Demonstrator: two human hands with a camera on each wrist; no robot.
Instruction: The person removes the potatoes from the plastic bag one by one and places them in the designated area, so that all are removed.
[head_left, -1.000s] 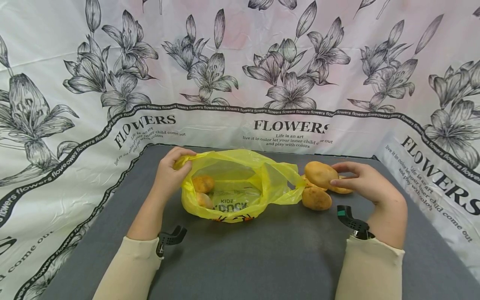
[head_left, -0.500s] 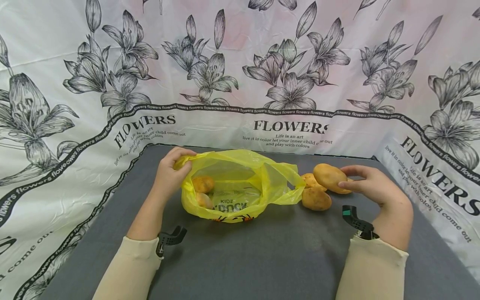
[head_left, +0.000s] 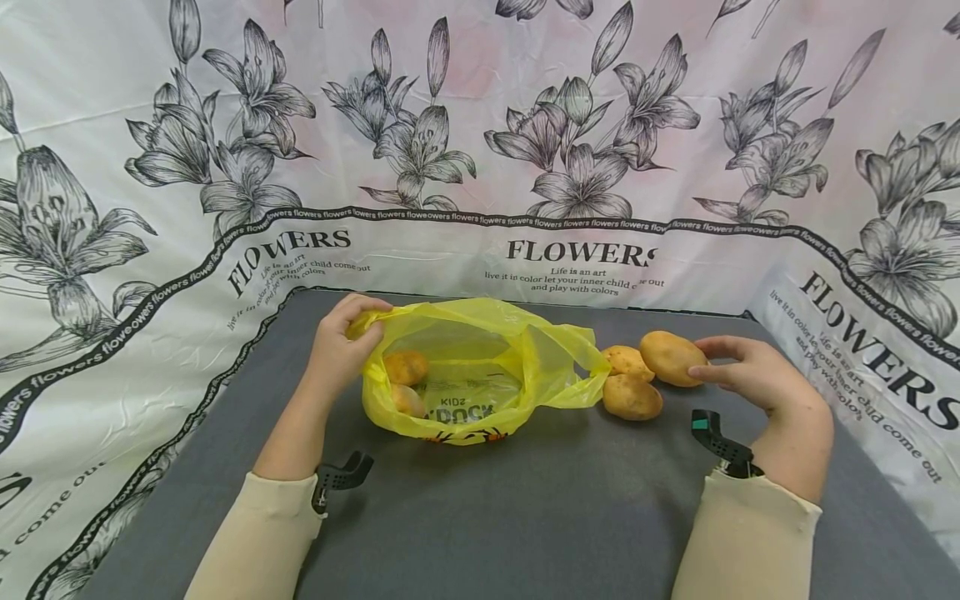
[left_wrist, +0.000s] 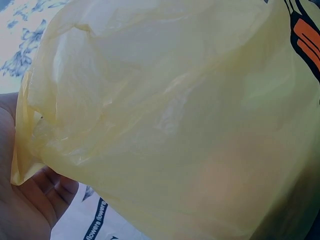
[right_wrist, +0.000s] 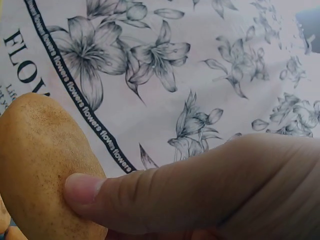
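Floral cloth [head_left: 480, 167] walls the grey table [head_left: 495, 517], where hands [head_left: 341, 343] [head_left: 753, 371] pinch a bag [head_left: 555, 362] (left) and potato [head_left: 670, 358] (right).

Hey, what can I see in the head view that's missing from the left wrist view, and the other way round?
Only the head view shows the right hand, the potato it holds, two more potatoes beside the yellow bag, and both sleeves. Only the left wrist view shows the palm side of the left hand where it grips the bag. Both show the left hand, the yellow bag and the flowered cloth.
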